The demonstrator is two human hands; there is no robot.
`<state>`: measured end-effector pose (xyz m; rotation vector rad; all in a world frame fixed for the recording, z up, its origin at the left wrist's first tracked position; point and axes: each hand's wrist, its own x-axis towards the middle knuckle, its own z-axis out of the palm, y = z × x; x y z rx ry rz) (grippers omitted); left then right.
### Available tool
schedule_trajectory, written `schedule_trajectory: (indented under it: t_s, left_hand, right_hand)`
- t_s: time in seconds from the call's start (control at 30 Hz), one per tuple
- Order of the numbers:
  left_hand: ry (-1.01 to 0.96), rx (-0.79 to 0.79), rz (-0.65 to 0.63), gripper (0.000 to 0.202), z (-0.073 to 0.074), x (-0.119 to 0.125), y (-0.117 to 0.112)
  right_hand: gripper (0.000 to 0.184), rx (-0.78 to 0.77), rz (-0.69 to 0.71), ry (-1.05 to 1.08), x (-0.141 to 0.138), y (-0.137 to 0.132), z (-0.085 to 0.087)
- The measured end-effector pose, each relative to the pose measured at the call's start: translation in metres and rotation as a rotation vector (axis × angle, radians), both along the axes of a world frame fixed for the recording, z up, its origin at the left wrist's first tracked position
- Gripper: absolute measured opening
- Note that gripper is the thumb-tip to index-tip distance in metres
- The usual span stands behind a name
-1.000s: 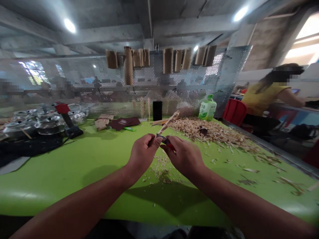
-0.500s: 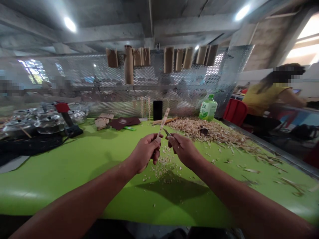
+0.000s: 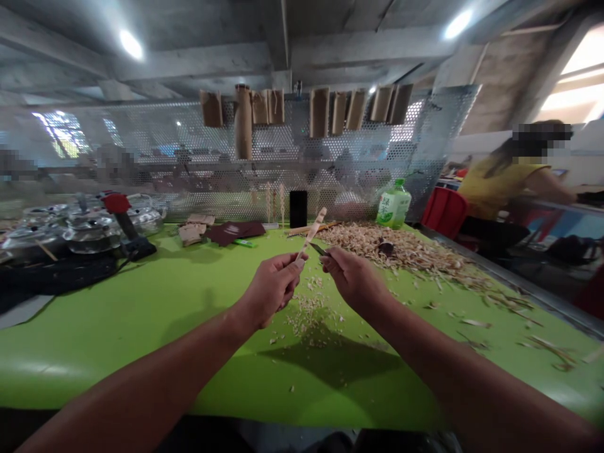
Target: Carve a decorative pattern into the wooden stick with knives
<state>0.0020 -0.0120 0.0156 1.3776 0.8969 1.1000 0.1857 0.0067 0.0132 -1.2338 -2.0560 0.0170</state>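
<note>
My left hand (image 3: 271, 286) is closed around the lower end of a thin carved wooden stick (image 3: 312, 231) that points up and to the right over the green table (image 3: 141, 314). My right hand (image 3: 352, 277) is closed on a small dark-bladed knife (image 3: 318, 249), whose tip touches the stick just above my left fingers. A small heap of pale wood shavings (image 3: 309, 314) lies on the table right under both hands.
A large pile of shavings (image 3: 401, 248) spreads at the back right, next to a green bottle (image 3: 393, 204). A black block (image 3: 297, 209) stands before the perforated metal screen (image 3: 283, 157). Metal lids and a red-topped tool (image 3: 120, 220) sit at left. A person in yellow (image 3: 509, 176) sits at right.
My hands moved slightly apart and away from me. The stick swung from leaning far right to more upright, and the knife blade slid along it.
</note>
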Motion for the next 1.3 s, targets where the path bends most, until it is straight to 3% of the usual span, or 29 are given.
schedule_trajectory:
  t_s: [0.2, 0.4, 0.63, 0.97, 1.1, 1.3]
  left_hand:
    - [-0.011, -0.003, -0.027, 0.025, 0.0020, 0.0011, -0.0031]
    - [-0.018, 0.000, -0.018, 0.025, 0.0012, 0.0012, -0.0042]
    - [-0.039, -0.004, -0.021, 0.026, -0.0004, 0.0021, -0.0028]
    - [0.052, 0.013, -0.002, 0.026, 0.0057, 0.0008, -0.0077]
    - [0.172, 0.111, 0.036, 0.028, 0.0080, 0.0002, -0.0098]
    - [0.431, 0.439, 0.146, 0.026, 0.0032, 0.0020, -0.0098]
  right_hand:
    - [0.038, 0.007, -0.005, -0.039, -0.0020, -0.0022, -0.0008]
    - [0.037, 0.043, -0.112, -0.119, -0.0023, -0.0019, 0.0004]
    - [0.038, 0.091, -0.094, -0.141, -0.0015, -0.0030, -0.0003]
    - [0.038, 0.108, -0.184, -0.258, -0.0017, -0.0055, 0.0028]
    - [0.037, 0.098, -0.197, -0.273, -0.0040, -0.0086, 0.0052]
    - [0.036, 0.037, -0.122, -0.216, -0.0039, -0.0069, 0.0028]
